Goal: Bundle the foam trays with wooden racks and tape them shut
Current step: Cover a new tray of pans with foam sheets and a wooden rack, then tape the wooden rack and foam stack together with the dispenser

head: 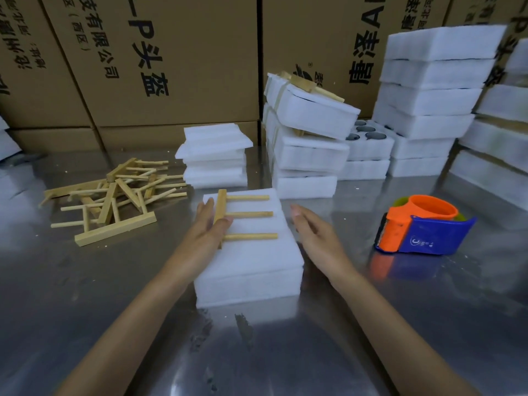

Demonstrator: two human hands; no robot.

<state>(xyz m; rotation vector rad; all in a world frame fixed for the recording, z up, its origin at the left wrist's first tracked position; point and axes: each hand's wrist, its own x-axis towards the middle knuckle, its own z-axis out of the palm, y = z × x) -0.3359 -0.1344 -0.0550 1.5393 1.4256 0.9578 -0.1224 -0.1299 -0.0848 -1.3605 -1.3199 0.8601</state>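
A white foam tray block lies on the steel table in front of me. On its top sits a wooden rack, a flat bar with three dowels pointing right. My left hand holds the rack's bar, thumb over it and fingers along the block's left edge. Just off the block's right side is my right hand, fingers straight and holding nothing. An orange and blue tape dispenser stands on the table to the right.
A heap of loose wooden racks lies at left. Foam lids are stacked behind the block. Taped bundles and tall foam tray stacks stand at back right. Cardboard boxes form the back wall.
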